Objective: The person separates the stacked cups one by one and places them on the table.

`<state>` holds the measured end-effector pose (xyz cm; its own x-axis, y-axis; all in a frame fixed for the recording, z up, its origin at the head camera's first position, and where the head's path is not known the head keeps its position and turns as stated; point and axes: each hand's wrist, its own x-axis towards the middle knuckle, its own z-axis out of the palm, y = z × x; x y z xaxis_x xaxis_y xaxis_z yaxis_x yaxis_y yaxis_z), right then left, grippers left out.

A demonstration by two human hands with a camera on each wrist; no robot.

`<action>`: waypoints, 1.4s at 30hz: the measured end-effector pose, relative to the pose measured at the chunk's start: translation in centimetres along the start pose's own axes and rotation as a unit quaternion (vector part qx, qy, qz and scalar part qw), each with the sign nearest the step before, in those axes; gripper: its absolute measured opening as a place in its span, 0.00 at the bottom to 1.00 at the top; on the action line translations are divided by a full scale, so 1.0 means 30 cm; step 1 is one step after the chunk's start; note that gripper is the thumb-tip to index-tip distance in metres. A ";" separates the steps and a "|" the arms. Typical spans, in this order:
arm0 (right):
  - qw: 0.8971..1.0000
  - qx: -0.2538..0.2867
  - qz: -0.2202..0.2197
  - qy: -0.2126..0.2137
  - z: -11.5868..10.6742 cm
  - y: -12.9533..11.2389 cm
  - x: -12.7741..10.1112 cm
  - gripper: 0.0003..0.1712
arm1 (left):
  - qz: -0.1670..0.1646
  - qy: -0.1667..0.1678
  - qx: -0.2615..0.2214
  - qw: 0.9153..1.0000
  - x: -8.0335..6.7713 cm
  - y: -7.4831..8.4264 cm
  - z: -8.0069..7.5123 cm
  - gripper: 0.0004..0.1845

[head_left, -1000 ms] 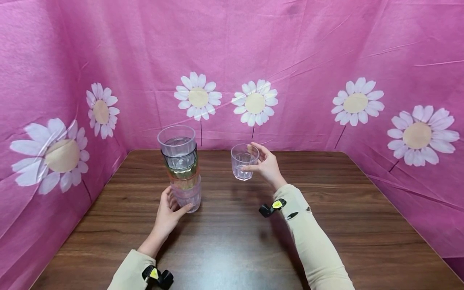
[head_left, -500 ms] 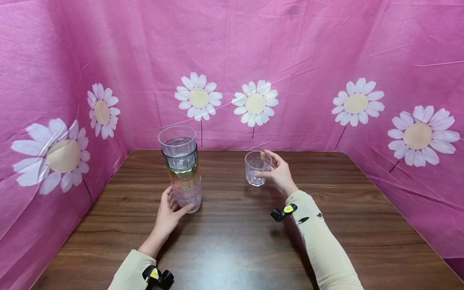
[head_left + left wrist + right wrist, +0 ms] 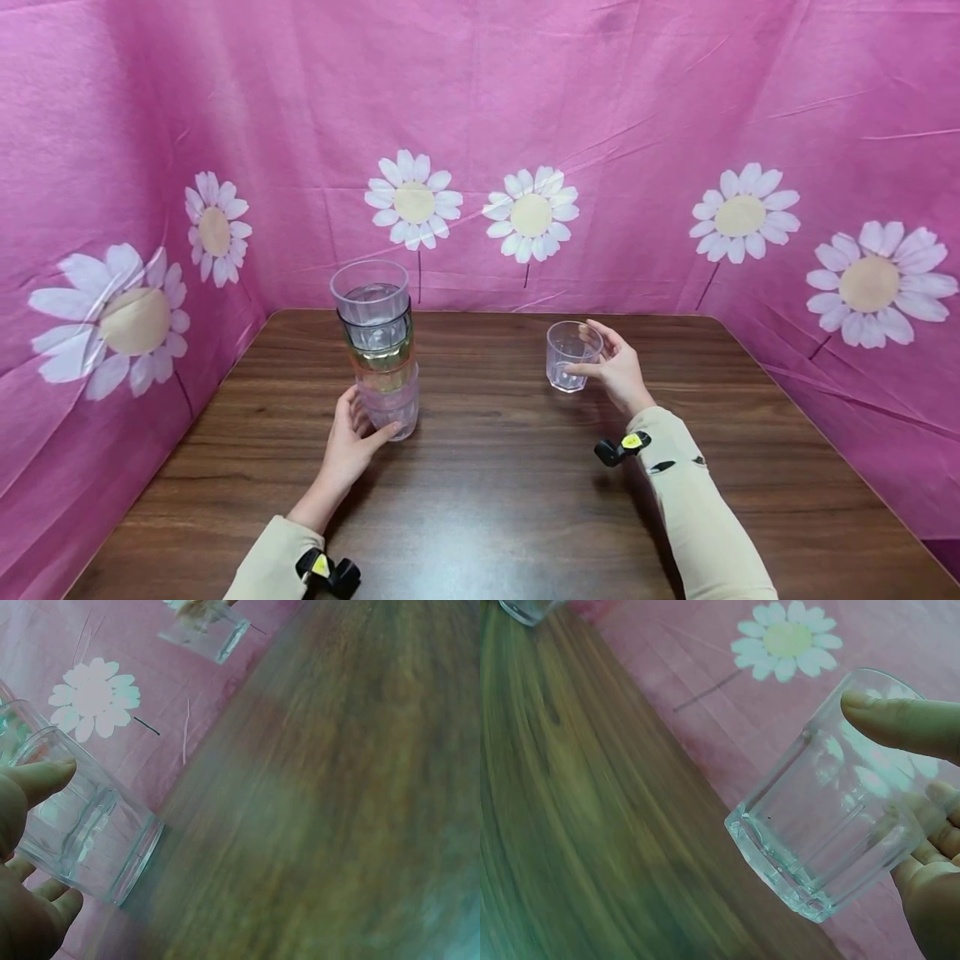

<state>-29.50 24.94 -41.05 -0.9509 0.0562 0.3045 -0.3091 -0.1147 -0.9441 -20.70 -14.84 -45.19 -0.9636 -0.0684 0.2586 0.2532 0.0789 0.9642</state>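
My left hand (image 3: pixel 350 437) grips the bottom of a tall stack of nested tumblers (image 3: pixel 385 400), thumb on the near side and fingers behind. A clear tumbler tops the stack; dark-rimmed, green, orange and pale pinkish layers show below. In the left wrist view the clear base of the lowest tumbler (image 3: pixel 97 832) is at the wooden surface. Off to the right, my right hand (image 3: pixel 618 372) holds a single clear faceted tumbler (image 3: pixel 567 358) upright, thumb in front and fingers behind. It looks raised off the table; in the right wrist view its thick base (image 3: pixel 780 874) shows.
The brown wood-grain table (image 3: pixel 480 483) spreads beneath both hands. Pink cloth (image 3: pixel 622 100) printed with large daisies hangs around its back and sides. Each sleeve carries a black wrist camera, one at the left wrist (image 3: pixel 327 571) and one at the right wrist (image 3: pixel 622 448).
My right hand has carried the single clear tumbler to the right and slightly nearer and lower, away from the stack. The left hand and the stack have stayed in place.
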 end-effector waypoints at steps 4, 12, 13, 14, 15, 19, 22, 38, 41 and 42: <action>1.000 -0.007 0.001 0.014 -0.054 -0.002 -0.013 0.49 | -0.001 0.001 -0.001 1.000 0.001 0.000 -0.001 0.44; 0.999 -0.010 -0.006 0.032 -0.157 0.001 -0.038 0.47 | -0.006 0.001 0.000 1.000 -0.004 0.003 -0.005 0.44; 0.999 -0.007 -0.009 0.034 -0.170 0.001 -0.039 0.47 | -0.007 0.001 -0.001 1.000 -0.004 0.002 -0.005 0.44; 0.999 -0.002 -0.011 0.036 -0.182 0.000 -0.040 0.47 | -0.007 0.002 -0.002 1.000 -0.004 0.002 -0.005 0.44; 0.999 0.001 -0.014 0.039 -0.194 -0.002 -0.041 0.47 | -0.007 0.002 -0.002 1.000 -0.004 0.002 -0.005 0.44; 0.998 0.010 -0.017 0.054 -0.238 -0.017 -0.047 0.47 | -0.007 0.003 -0.004 1.000 -0.003 0.001 -0.003 0.44; 0.998 0.010 -0.018 0.067 -0.272 -0.026 -0.056 0.47 | -0.006 0.002 -0.006 1.000 -0.003 0.002 -0.001 0.44; 0.988 0.003 -0.013 0.154 -0.475 -0.063 -0.112 0.45 | -0.012 -0.001 -0.004 1.000 -0.004 0.011 0.003 0.44; 0.985 -0.003 -0.007 0.174 -0.509 -0.065 -0.126 0.45 | -0.012 -0.002 -0.002 1.000 -0.004 0.010 0.002 0.44; 0.984 -0.004 -0.005 0.180 -0.519 -0.063 -0.129 0.45 | -0.012 -0.002 -0.002 1.000 -0.004 0.010 0.002 0.44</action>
<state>-24.95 40.40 -42.40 -0.8794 0.4050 0.2502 -0.3161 -0.1040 -0.9430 -20.51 -14.76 -44.94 -0.9700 -0.0658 0.2342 0.2293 0.0734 0.9706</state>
